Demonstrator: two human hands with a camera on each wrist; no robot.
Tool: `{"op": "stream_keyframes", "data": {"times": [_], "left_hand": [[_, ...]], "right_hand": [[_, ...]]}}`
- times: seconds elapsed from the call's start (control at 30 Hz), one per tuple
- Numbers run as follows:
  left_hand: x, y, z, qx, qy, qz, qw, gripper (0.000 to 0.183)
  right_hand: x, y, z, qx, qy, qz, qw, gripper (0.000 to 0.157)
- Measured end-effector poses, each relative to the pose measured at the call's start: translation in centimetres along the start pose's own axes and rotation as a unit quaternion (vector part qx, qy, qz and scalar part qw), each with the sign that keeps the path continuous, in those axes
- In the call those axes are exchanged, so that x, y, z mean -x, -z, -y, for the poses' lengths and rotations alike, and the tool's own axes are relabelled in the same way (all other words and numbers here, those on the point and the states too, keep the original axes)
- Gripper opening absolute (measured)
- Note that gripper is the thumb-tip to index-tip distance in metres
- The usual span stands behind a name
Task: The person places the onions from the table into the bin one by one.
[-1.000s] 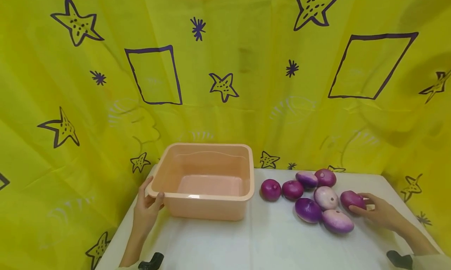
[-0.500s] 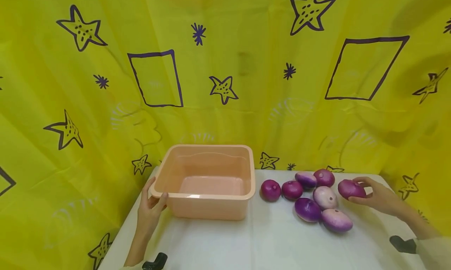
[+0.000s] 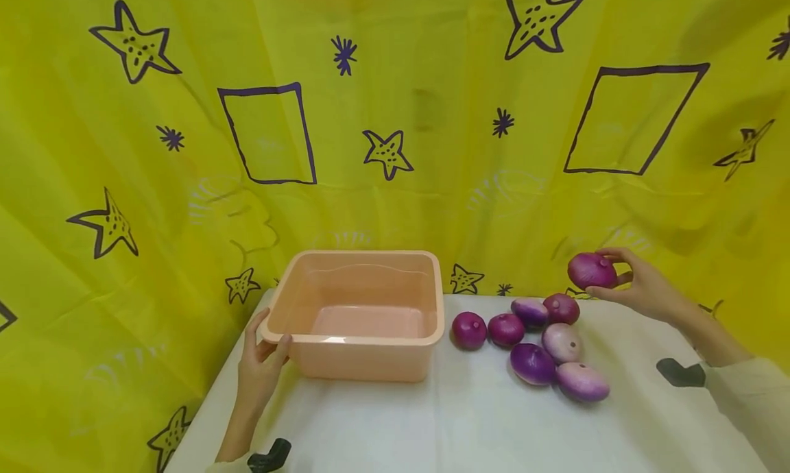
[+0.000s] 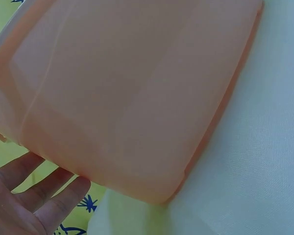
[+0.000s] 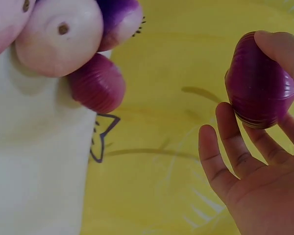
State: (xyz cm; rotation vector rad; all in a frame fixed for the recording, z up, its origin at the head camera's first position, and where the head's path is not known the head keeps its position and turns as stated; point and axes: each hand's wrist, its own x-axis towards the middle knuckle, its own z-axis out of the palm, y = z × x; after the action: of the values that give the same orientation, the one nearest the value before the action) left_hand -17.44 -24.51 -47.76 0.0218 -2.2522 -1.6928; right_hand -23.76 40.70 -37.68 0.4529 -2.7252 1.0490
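My right hand [image 3: 644,291] holds a red onion [image 3: 591,271] in the air above the table's back right, between thumb and fingertips. The right wrist view shows this onion [image 5: 257,88] with the thumb on one side and fingertips on the other. At the left, my left hand [image 3: 258,370] grips the front left corner of a peach plastic basin [image 3: 361,362], thumb at the rim. In the left wrist view, fingers [image 4: 61,198] lie against the basin's outer wall [image 4: 137,107]. Nothing lies inside the basin.
Right of the basin, on the white table [image 3: 395,425], sit three more red onions, one of them an onion [image 3: 469,330] nearest the basin. Beside them lie several purple-and-white round vegetables [image 3: 562,343]. A yellow curtain [image 3: 426,219] with drawn stars hangs along the table's back edge.
My right hand has lifted the red onion off the table, up and slightly to the left. The left hand keeps its grip on the basin, which stays in place.
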Motion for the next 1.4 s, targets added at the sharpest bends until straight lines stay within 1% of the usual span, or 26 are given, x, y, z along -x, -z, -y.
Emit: {"op": "stream_keyframes", "data": {"times": [0.1, 0.2, 0.4, 0.5, 0.67, 0.77, 0.9, 1.1, 1.27, 1.4], "left_hand": [[-0.1, -0.1, 0.0, 0.006, 0.000, 0.001, 1.0000, 0.067], [-0.1, -0.2, 0.1, 0.010, 0.002, -0.003, 0.9999, 0.067], [0.1, -0.1, 0.1, 0.002, 0.005, -0.011, 0.9999, 0.068], [0.2, 0.0, 0.2, -0.002, 0.004, -0.017, 0.9998, 0.067], [0.1, -0.1, 0.6, -0.003, -0.006, -0.021, 0.9998, 0.066], [-0.1, -0.3, 0.7, -0.008, -0.014, -0.022, 0.9996, 0.067], [-0.1, -0.4, 0.9, -0.018, -0.019, -0.029, 0.9993, 0.067], [-0.1, -0.4, 0.8, -0.024, -0.018, -0.034, 0.9989, 0.067], [0.0, -0.4, 0.9, -0.025, -0.021, -0.034, 0.9989, 0.067], [0.0, -0.6, 0.9, -0.027, -0.023, -0.036, 0.9987, 0.067]], "right_hand": [[-0.7, 0.3, 1.0, -0.004, -0.005, 0.005, 1.000, 0.070], [-1.0, 0.4, 1.5, -0.002, -0.008, 0.008, 1.000, 0.070], [-1.5, 0.0, 2.0, 0.003, -0.006, 0.018, 1.000, 0.070], [-1.9, -0.4, 2.6, 0.009, 0.003, 0.023, 1.000, 0.069], [-3.3, -1.1, 4.2, 0.025, 0.018, 0.035, 0.999, 0.070], [-4.4, -1.7, 5.6, 0.019, 0.026, 0.050, 0.998, 0.071], [-6.4, -3.2, 7.5, 0.009, 0.040, 0.073, 0.997, 0.071], [-9.8, -6.3, 10.5, -0.007, 0.070, 0.104, 0.992, 0.072], [-12.2, -9.1, 13.3, -0.024, 0.098, 0.138, 0.985, 0.071], [-13.8, -11.1, 15.6, -0.033, 0.109, 0.168, 0.979, 0.071]]}}
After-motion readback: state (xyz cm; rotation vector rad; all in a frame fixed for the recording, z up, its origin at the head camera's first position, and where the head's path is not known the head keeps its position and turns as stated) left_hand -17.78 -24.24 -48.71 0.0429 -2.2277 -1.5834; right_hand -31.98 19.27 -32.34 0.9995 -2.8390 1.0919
